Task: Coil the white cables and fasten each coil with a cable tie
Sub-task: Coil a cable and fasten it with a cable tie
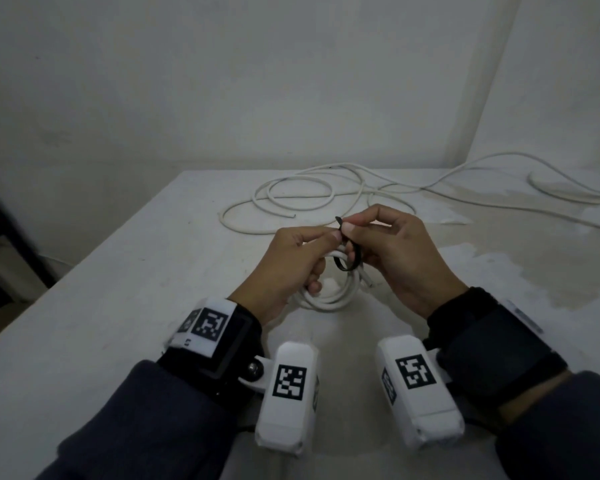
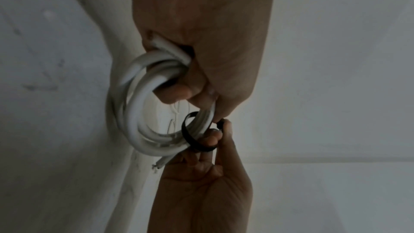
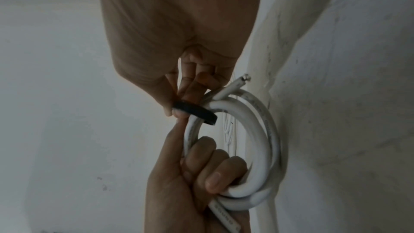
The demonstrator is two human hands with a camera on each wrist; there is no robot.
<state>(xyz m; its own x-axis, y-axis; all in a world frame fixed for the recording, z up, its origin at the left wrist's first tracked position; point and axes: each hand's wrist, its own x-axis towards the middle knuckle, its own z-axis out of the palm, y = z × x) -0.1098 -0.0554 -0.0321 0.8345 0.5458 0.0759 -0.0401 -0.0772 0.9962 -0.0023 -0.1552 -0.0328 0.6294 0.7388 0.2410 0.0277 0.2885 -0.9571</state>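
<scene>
Head view: both hands meet above the middle of the white table (image 1: 125, 258). The left hand (image 1: 293, 261) has its fingers curled round a small coil of white cable (image 1: 326, 296), held just above the tabletop. The right hand (image 1: 399, 251) pinches a black cable tie (image 1: 349, 258) between thumb and forefinger; the tie's loose tail sticks up past the fingertips.

Left wrist view: the coil (image 2: 139, 105) makes several turns, gripped at the top by the left hand (image 2: 201, 42). The tie (image 2: 192, 137) forms a wide, slack loop around the bundle on its lower right side. The right hand (image 2: 201, 192) comes up from below, its fingertips at the tie's head. The cut cable end pokes out beneath the coil.

Right wrist view: the same scene mirrored. The right hand (image 3: 179, 42) nips the tie (image 3: 197, 111) at the upper left of the coil (image 3: 257, 139); the left hand (image 3: 195, 183) wraps the coil's lower part, with the forefinger stretched up to touch the tie. The light is dim here, so whether the tail has passed through the head is unclear.

Further back on the table lies a second white cable (image 1: 291, 199) in loose, untidy loops, running off toward the right edge, well apart from the hands.
</scene>
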